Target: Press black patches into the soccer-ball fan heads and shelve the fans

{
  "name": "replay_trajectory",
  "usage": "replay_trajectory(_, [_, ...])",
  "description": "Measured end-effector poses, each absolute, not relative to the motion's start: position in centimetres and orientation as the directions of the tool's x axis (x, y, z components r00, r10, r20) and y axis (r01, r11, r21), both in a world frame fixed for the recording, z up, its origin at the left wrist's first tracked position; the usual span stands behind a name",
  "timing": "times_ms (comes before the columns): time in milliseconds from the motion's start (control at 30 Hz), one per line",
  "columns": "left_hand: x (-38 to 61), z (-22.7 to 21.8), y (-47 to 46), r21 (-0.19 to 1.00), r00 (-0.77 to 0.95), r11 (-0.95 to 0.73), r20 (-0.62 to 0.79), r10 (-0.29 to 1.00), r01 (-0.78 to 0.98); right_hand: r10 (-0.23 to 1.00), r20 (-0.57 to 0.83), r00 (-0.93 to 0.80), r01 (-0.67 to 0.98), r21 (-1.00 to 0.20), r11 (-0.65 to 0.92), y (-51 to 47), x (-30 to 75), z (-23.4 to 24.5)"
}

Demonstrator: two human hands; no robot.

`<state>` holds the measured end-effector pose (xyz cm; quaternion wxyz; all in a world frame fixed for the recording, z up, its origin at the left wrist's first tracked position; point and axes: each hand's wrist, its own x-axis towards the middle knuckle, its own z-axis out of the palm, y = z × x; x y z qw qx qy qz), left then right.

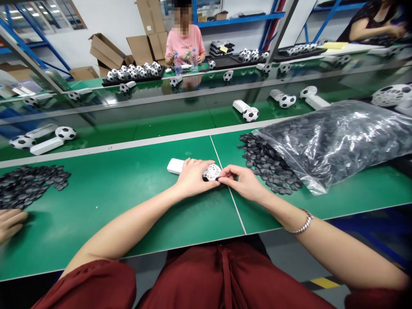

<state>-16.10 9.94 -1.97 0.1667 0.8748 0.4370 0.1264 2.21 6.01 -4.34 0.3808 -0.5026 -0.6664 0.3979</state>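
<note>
My left hand (195,177) is wrapped round a white openwork soccer ball (212,171) with a white handle (175,165) sticking out to the left beneath my fingers. At the ball's right edge, the thumb and forefinger of my right hand (240,180) pinch a small black piece (219,178) against it; the fingertips hide most of that piece. Just right of my right hand lies a loose pile of black pieces (268,165), spilling from a clear plastic bag (347,137) full of more of them.
Another person's hand (11,223) rests at the left edge, by a second pile of black pieces (28,184). Beyond the green worktop (128,189) runs a green conveyor (154,120) carrying soccer balls with white handles (250,113). A person in pink (186,43) sits across.
</note>
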Motion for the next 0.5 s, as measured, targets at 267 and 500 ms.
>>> replay_trajectory(267, [-16.0, -2.1, 10.0, 0.440, 0.588, -0.569, 0.108, 0.802, 0.695, 0.975, 0.011, -0.220, 0.266, -0.961, 0.071, 6.7, 2.1, -4.9])
replay_trajectory(500, [-16.2, -2.5, 10.2, 0.454, 0.639, -0.628, 0.152, 0.754, 0.632, 0.982, 0.011, -0.190, 0.273, -0.960, 0.063, 6.6, 1.8, -5.7])
